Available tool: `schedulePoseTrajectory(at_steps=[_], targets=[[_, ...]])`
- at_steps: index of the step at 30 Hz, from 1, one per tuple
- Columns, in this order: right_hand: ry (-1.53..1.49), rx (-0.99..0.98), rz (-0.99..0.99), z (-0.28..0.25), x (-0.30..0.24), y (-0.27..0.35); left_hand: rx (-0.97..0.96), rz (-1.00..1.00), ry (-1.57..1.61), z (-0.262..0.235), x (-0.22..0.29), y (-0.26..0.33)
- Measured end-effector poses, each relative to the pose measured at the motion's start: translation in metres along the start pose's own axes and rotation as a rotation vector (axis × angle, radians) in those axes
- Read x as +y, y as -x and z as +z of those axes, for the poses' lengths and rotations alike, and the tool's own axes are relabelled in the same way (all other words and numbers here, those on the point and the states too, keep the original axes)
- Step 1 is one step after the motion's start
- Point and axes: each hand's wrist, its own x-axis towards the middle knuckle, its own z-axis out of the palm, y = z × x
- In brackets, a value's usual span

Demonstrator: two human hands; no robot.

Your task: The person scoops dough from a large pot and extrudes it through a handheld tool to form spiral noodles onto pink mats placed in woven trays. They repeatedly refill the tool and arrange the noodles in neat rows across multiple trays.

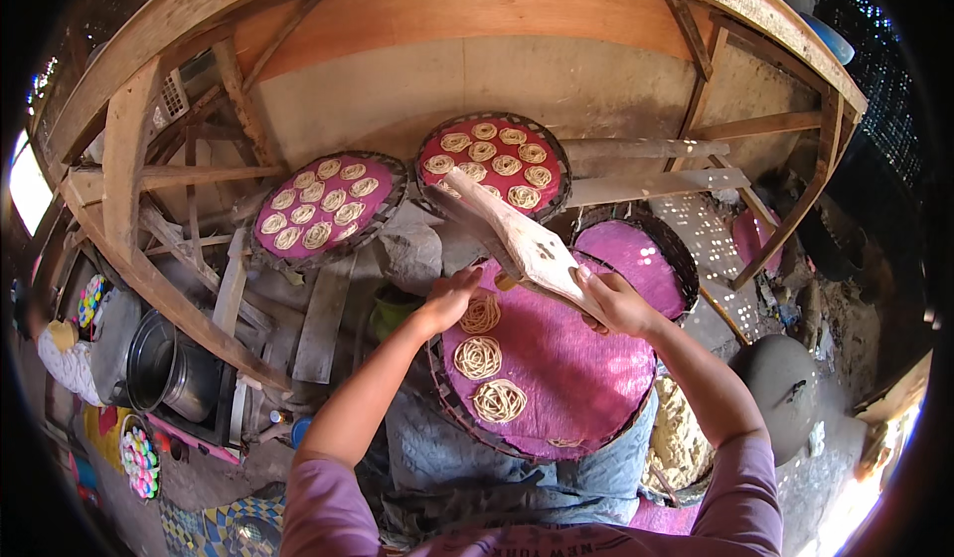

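Observation:
A round tray [576,388] lined with pink cloth lies across my lap, its dark rim woven. Several coils of pale noodle strands [499,400] sit along its left side. My right hand [614,302] is closed around the near end of a long, pale wooden press [537,244], which slants over the tray's far part. A yellowish piece shows beneath the press. At the tray's far left rim is my left hand [452,301], its fingers curled over the edge and partly hidden.
Two more trays with noodle coils, one pink-lined [333,191] and one red-lined [497,138], stand beyond. Another pink-lined tray [621,244] sits behind mine. A wooden frame [129,159] arches around. At right are a basin of pale dough [678,438] and a dark lid [780,398]; pots [189,378] stand left.

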Motion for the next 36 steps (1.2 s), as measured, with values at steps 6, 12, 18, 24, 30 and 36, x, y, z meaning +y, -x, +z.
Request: schedulePoseTrajectory(at_steps=[6, 12, 18, 24, 30, 36], targets=[[-0.031, 0.025, -0.059, -0.009, -0.001, 0.009, 0.109, 0.332, -0.919, -0.002, 0.021, 0.036], [-0.088, -0.123, 0.019, -0.021, -0.026, 0.011, 0.142, 0.516, 0.913, -0.061, 0.092, -0.028], [-0.017, -0.363, 0.134, -0.046, -0.068, -0.025, 0.053, 0.563, 1.651, -0.062, 0.103, -0.106], [0.494, -0.062, 0.27, -0.018, -0.076, -0.056, 0.108, 0.458, 1.874, -0.049, 0.043, -0.14], [0.474, -0.14, 0.357, -0.027, -0.096, -0.041, 0.177, 0.465, 1.896, -0.052, 0.058, -0.128], [0.481, 0.116, 0.17, -0.012, -0.092, -0.039, 0.149, 0.555, 1.81, -0.068, 0.086, -0.114]])
